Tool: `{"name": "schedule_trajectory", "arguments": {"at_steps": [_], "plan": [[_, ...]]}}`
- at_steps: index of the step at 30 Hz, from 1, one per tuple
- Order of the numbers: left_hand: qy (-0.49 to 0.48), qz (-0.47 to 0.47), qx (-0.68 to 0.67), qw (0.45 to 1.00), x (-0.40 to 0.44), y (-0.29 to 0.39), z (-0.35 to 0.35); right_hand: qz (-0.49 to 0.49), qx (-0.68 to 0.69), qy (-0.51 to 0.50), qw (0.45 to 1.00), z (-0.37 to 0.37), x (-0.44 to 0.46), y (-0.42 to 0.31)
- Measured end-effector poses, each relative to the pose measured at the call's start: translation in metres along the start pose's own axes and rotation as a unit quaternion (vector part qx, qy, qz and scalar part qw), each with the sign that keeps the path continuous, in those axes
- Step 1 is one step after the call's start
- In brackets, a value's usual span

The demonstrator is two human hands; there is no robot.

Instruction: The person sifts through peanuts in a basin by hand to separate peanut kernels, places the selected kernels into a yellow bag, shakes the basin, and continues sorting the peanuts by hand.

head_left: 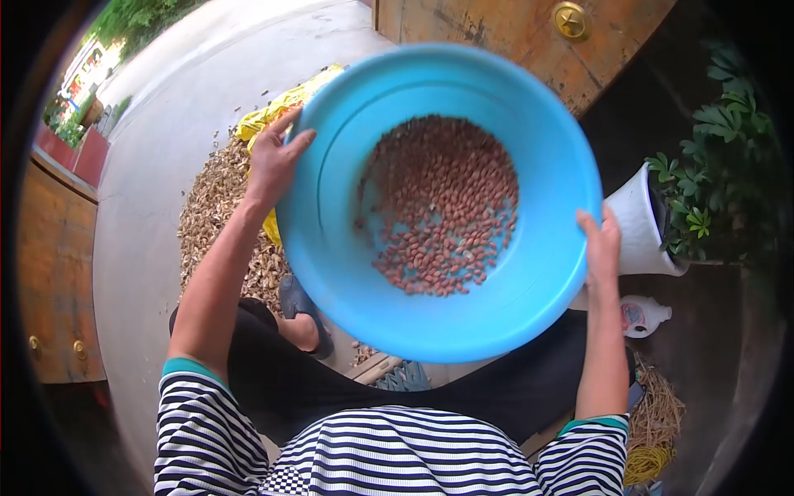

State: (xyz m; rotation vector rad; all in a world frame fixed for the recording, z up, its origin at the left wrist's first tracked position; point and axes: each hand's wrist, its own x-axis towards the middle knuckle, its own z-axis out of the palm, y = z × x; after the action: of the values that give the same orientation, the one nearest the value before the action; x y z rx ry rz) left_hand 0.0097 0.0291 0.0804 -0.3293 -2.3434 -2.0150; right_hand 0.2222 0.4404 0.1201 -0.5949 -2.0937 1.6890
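A large blue basin (463,326) is held up in front of me, tilted so that its inside faces the camera. Shelled reddish-brown peanuts (447,198) lie across its bottom, slightly blurred at their left side. My left hand (277,157) grips the basin's upper left rim, thumb on the near side and fingers partly behind it. On the opposite side, my right hand (604,244) is closed on the right rim, with most of its fingers hidden behind the wall.
Peanut shells (219,223) are heaped on the floor at left, beside a yellow sheet or bag (285,103). A white pot (635,227) with a leafy plant (715,157) stands right, above a white plastic jug (645,316). A wooden door (496,25) is behind the basin.
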Motion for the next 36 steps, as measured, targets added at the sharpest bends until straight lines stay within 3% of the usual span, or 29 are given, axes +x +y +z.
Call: {"name": "schedule_trajectory", "arguments": {"at_steps": [3,6,8,14,18,21,22,25,30,33,36], "plan": [[-0.003,-0.008,-0.040,0.999,0.001,0.012,-0.002,-0.014,0.046,-0.010,0.999,0.005,0.002,-0.027],[0.027,0.069,0.040,0.996,0.011,-0.019,-0.003,-0.061,-0.014,0.042,0.997,0.005,0.008,0.035],[-0.002,-0.002,0.040,0.999,0.004,-0.016,0.001,-0.025,0.016,0.041,0.999,0.005,0.008,0.034],[0.003,0.017,-0.036,0.999,0.004,0.019,0.001,-0.029,0.054,-0.024,0.998,0.000,0.014,-0.036],[0.024,0.022,0.028,0.999,0.008,-0.021,0.001,-0.082,-0.016,0.022,0.996,-0.004,0.019,0.034],[0.021,0.026,0.086,0.996,0.010,-0.028,0.002,-0.006,0.016,-0.007,1.000,-0.004,0.013,0.022],[0.006,-0.012,0.049,0.999,0.005,-0.010,0.003,-0.031,-0.007,-0.002,0.999,-0.006,0.017,0.009],[-0.004,0.024,-0.064,0.998,0.006,0.016,0.002,-0.009,0.047,-0.046,0.998,-0.002,0.014,-0.044],[0.005,0.003,0.043,0.999,0.004,-0.035,0.002,-0.052,-0.005,-0.016,0.999,-0.006,0.012,0.035],[-0.006,0.002,0.070,0.998,0.002,-0.020,0.006,0.001,0.006,0.013,1.000,-0.005,0.008,0.032],[-0.016,0.003,-0.040,0.999,0.005,0.008,0.005,-0.002,0.039,-0.044,0.998,-0.009,0.015,-0.019]]}}
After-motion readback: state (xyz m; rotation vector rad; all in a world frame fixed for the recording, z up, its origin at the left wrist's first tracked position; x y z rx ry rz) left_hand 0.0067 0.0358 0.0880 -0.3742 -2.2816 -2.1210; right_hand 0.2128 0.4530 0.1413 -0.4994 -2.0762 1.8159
